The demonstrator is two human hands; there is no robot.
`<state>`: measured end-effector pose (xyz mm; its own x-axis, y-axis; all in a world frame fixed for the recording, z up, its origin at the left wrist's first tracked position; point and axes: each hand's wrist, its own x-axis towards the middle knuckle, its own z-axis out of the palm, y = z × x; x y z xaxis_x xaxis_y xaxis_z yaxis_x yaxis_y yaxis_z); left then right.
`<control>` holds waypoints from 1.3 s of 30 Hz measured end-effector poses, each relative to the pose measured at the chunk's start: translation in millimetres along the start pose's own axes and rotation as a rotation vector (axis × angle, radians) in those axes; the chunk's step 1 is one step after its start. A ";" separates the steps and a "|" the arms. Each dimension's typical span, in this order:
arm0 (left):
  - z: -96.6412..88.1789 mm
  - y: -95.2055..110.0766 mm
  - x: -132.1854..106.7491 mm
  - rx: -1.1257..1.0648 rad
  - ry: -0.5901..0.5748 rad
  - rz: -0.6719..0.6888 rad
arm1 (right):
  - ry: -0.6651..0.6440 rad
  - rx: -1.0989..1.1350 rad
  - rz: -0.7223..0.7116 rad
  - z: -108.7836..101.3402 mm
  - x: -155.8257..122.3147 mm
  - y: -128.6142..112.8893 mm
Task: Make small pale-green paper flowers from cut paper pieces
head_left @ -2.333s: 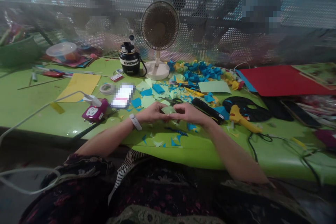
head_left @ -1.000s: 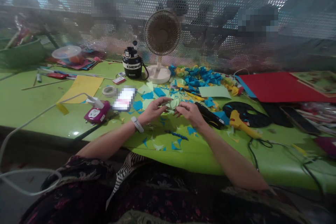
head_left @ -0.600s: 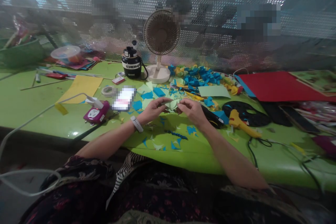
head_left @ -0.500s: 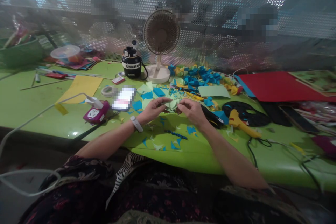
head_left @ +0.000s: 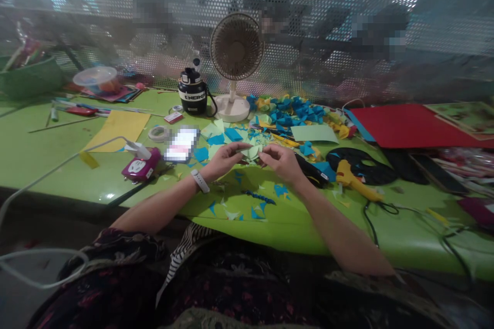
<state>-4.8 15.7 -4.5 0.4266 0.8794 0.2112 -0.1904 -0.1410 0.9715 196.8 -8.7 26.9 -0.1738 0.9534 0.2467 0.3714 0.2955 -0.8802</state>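
Note:
Between my two hands is a small pale green piece of paper (head_left: 253,153), shaped by folds or cuts I cannot make out. My left hand (head_left: 227,161), with a white watch on its wrist, pinches the paper's left side. On the right side, my right hand (head_left: 281,162) grips it with bent fingers and thumb. Just beyond the hands lies a heap of pale green and blue paper pieces (head_left: 233,135). Below them, small blue and white scraps (head_left: 258,213) and a dark blue twisted strip (head_left: 259,197) are scattered on the green table (head_left: 216,223).
A fan (head_left: 236,108) and a black bottle (head_left: 193,93) stand at the back. On the left are a phone (head_left: 182,145), a tape roll (head_left: 159,134) and a purple power socket (head_left: 142,165). A yellow glue gun (head_left: 357,183) with its cord and red sheets (head_left: 417,126) lie right.
My right hand's fingertips have shifted very slightly left along the green paper. Otherwise the hands and table things stay as they were.

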 end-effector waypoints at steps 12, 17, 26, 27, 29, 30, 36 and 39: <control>1.2 -1.3 -0.3 -0.031 -0.072 0.029 | 0.107 -0.078 -0.136 4.8 -2.2 1.1; 0.2 2.9 -0.9 -0.080 -0.043 0.002 | 0.065 0.003 -0.122 1.9 -2.5 0.8; 0.8 2.7 -1.0 -0.099 -0.044 -0.003 | 0.041 0.027 -0.136 2.9 -2.8 0.6; 0.9 2.6 -1.0 -0.101 -0.042 -0.004 | 0.040 0.024 -0.138 3.2 -2.8 0.9; 1.0 2.7 -1.1 -0.108 -0.039 -0.009 | 0.036 0.021 -0.145 3.3 -2.6 1.5; 1.0 2.6 -1.1 -0.113 -0.038 -0.012 | 0.033 0.019 -0.150 3.3 -2.5 1.9; 0.8 -0.8 -0.7 -0.114 -0.044 -0.003 | 0.020 0.000 -0.149 3.7 -1.5 4.9; 1.0 -2.9 -0.6 -0.065 -0.071 0.044 | 0.044 -0.032 -0.162 4.3 -1.9 5.3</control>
<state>-3.6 15.1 -7.4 0.4772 0.8385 0.2632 -0.2663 -0.1474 0.9526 195.2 -9.3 20.0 -0.1943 0.8946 0.4025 0.3711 0.4468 -0.8140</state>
